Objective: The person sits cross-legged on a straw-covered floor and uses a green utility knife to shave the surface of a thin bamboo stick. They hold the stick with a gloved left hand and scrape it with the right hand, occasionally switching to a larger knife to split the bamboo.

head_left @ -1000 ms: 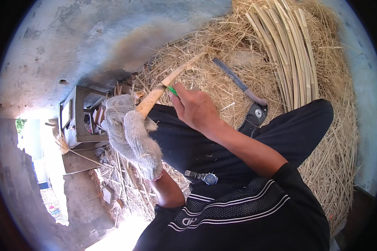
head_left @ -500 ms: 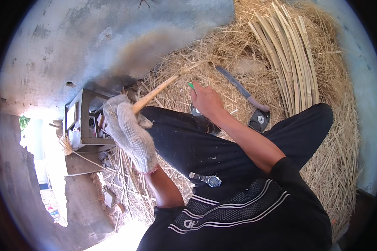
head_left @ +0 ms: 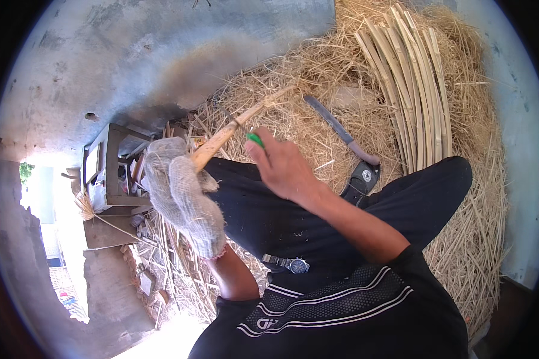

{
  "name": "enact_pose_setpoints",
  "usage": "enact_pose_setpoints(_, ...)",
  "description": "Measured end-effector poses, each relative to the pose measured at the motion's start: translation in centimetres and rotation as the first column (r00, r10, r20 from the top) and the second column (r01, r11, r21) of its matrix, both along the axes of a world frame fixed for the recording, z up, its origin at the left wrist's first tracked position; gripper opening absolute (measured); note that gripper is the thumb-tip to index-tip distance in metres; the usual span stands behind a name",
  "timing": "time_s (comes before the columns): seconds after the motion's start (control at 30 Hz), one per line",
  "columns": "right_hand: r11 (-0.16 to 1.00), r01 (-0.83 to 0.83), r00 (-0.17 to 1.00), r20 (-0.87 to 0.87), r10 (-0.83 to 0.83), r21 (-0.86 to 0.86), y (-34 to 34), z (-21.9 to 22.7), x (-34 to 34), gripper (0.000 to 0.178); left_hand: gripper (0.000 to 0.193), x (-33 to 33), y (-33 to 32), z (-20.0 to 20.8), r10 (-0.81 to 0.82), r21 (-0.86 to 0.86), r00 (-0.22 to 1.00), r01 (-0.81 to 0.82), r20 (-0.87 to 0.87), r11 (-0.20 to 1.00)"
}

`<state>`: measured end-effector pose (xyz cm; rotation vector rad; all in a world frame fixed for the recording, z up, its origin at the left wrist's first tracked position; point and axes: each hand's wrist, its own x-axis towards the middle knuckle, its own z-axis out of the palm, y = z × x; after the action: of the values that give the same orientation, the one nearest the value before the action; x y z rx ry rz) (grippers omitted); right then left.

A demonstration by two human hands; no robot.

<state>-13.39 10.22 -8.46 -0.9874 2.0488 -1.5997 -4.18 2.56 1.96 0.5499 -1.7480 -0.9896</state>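
Observation:
My left hand [head_left: 182, 194], in a thick grey-white knitted glove, is closed round the near end of a pale strip of bamboo or wood [head_left: 223, 140]. The strip slants up and right from the glove, its frayed far end over the straw. My bare right hand [head_left: 286, 170] grips a small knife by its green handle [head_left: 255, 140]. The knife's thin dark blade [head_left: 229, 115] crosses the strip about midway along; whether it is cutting in is too small to tell. My fingers hide part of the handle.
Loose straw [head_left: 317, 60] covers the ground. Beyond my crossed legs lies a long dark-bladed tool [head_left: 329, 118], its handle by my black shoe [head_left: 360, 179]. A bundle of split strips [head_left: 413, 90] leans at the back right. A small cabinet [head_left: 105, 197] stands left; a watch [head_left: 296, 265] rests on my lap.
My right hand has moved left and nearer to me, bringing the knife across the strip. The gloved hand has stayed nearly in place with the strip in it.

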Motion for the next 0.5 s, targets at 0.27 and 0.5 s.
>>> enact_pose_setpoints(0.27, 0.987, 0.103, 0.949, -0.285, -0.135, -0.123, -0.4, 0.8, 0.9, 0.013, 0.026, 0.4, 0.0, -0.4, 0.048, 0.069, 0.998, -0.050, 0.037, 0.996)
enact_pose_setpoints(0.5, 0.983, 0.185, 0.939, -0.296, -0.177, -0.003, -1.6, -2.8, -1.0, 0.015, 0.025, -0.1, 0.7, 0.5, 0.028, 0.053, 0.999, -0.030, 0.040, 0.998)
